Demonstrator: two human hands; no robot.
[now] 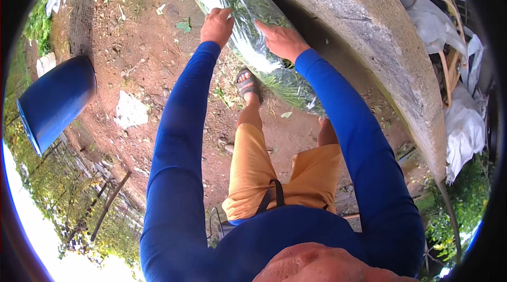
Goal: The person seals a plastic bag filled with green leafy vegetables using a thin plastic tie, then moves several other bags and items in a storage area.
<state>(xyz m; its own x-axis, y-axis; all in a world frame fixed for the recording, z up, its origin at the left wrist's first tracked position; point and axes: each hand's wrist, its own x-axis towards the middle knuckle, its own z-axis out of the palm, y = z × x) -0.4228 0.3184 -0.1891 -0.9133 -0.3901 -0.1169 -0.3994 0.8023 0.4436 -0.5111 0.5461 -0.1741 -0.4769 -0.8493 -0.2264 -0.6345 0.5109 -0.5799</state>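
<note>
A long clear plastic bag (248, 25) packed with green leafy stalks lies on the dirt ground in front of me, slanting from far left to near right. At its left edge is my left hand (216, 27), fingers curled against the plastic as if pinching it. My right hand (284, 42) rests on the bag's right side, with the index finger stretched out across the film and the other fingers partly hidden beneath. The bag's near end reaches my feet, and my sandalled foot (247, 85) stands beside it.
A thick stone-like ledge (380, 44) curves along the right, close to the bag. Whitish plastic sheets (465, 128) hang beyond it. To the left, a blue barrel (58, 99) lies tipped over, with a white scrap (130, 109) on the brown soil nearby.
</note>
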